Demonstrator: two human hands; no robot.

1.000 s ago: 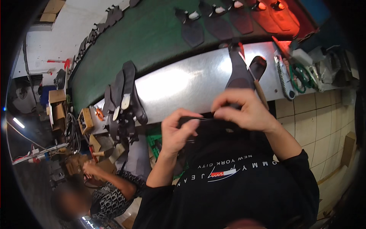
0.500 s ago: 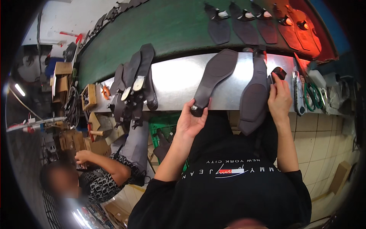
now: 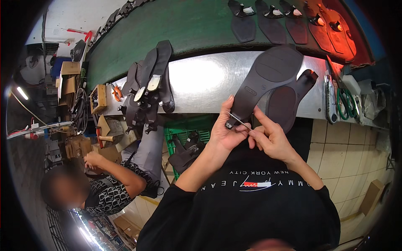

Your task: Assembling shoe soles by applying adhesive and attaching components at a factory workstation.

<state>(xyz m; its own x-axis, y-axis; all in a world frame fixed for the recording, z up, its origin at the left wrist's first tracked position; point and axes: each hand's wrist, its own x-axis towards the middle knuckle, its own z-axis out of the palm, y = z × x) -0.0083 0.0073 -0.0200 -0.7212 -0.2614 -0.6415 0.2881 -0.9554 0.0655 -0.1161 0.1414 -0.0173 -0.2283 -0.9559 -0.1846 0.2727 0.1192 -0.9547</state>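
From my remote seat I've got the left hand (image 3: 225,134) gripping the narrow heel end of a dark grey, flat, broad-toed shoe sole (image 3: 278,65), held over the near edge of the shiny silver metal worktop (image 3: 197,85), toe toward the far edge. I see the right hand (image 3: 271,140) pinching a thin, straight metal tool (image 3: 239,120) at that heel; a second dark grey sole with a black heel (image 3: 282,102), partly covered, overlaps the near edge.

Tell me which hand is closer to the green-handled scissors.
Right. Your right hand is left of the green-handled scissors, apart from them; your left hand is farther left, holding the dark sole.
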